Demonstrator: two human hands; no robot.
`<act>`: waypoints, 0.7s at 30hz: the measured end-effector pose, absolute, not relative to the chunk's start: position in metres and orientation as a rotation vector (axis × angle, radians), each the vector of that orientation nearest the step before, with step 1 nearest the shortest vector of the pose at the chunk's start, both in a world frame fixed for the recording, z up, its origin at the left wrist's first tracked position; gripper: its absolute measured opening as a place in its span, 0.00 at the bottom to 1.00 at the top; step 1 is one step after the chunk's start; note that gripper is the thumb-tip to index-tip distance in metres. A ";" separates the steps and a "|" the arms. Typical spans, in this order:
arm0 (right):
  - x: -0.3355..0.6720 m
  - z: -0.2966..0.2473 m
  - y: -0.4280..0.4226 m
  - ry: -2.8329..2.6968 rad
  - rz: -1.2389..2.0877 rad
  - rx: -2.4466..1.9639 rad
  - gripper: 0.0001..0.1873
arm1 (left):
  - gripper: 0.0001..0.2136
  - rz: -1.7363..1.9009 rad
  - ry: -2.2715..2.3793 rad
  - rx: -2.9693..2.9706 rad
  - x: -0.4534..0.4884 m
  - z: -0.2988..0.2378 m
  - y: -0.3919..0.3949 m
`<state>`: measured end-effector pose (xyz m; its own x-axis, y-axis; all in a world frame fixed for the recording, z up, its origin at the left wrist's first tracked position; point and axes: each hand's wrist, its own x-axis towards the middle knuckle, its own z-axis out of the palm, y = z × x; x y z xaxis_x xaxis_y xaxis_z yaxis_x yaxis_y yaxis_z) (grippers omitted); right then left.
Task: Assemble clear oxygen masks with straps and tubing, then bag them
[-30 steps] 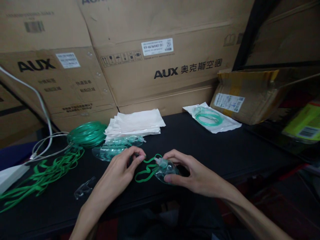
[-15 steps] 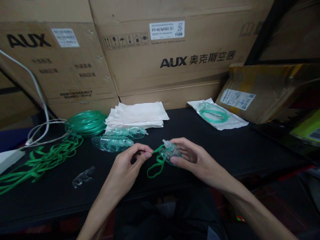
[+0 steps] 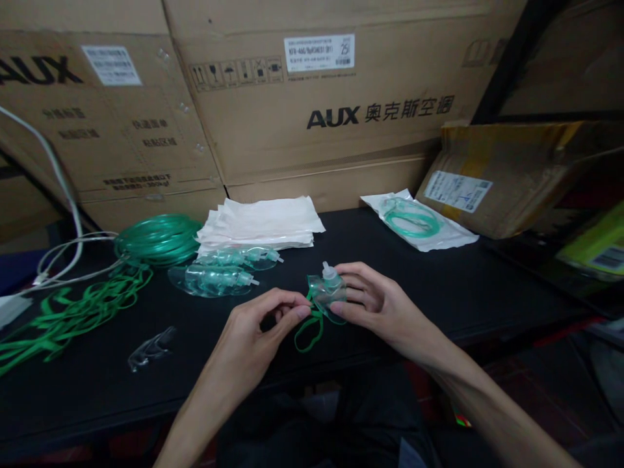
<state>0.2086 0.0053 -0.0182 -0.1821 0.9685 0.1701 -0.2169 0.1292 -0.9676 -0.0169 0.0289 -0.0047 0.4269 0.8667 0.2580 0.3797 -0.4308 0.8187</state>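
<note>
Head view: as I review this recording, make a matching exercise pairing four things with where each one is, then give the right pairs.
Things:
1. Clear plastic oxygen mask
2. Coil of green plastic tubing
3. Stack of flat white packets
4. Small clear plastic piece

Places:
A. Beside a tangle of flat green straps
B. Lying left of the left hand
C. Held in the right hand
D. Just behind two other clear masks

Right pairs: 1-C; 2-A; 3-D; 4-B.
</note>
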 end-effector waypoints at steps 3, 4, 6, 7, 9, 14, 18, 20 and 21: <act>0.208 -0.018 0.005 -1.259 1.320 -0.831 0.22 | 0.08 0.922 1.021 2.021 -0.015 -0.005 0.027; 0.208 -0.017 0.005 -1.256 1.320 -0.829 0.22 | 0.08 0.923 1.010 2.024 -0.015 -0.006 0.026; 0.208 -0.017 0.005 -1.250 1.322 -0.831 0.22 | 0.08 0.919 1.001 2.023 -0.014 -0.007 0.026; 0.208 -0.017 0.005 -1.249 1.322 -0.836 0.22 | 0.08 0.912 1.003 2.022 -0.014 -0.008 0.026; 0.208 -0.017 0.005 -1.247 1.310 -0.849 0.23 | 0.08 0.895 1.015 2.022 -0.013 -0.008 0.026; 0.207 -0.018 0.005 -1.241 1.269 -0.883 0.24 | 0.09 0.878 1.030 2.028 -0.013 -0.008 0.024; 0.206 -0.018 0.004 -1.245 1.274 -0.872 0.27 | 0.09 0.874 1.047 2.031 -0.013 -0.008 0.022; 0.205 -0.018 0.003 -1.229 1.277 -0.871 0.29 | 0.09 0.884 1.047 2.035 -0.013 -0.007 0.022; 0.205 -0.018 0.003 -1.219 1.271 -0.871 0.30 | 0.08 0.890 1.043 2.033 -0.012 -0.007 0.022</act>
<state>0.2048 0.0031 -0.0180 -0.1122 0.9780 0.1759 -0.2165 0.1487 -0.9649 -0.0122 0.0218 -0.0068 0.4458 0.8558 0.2627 0.3940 -0.4510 0.8008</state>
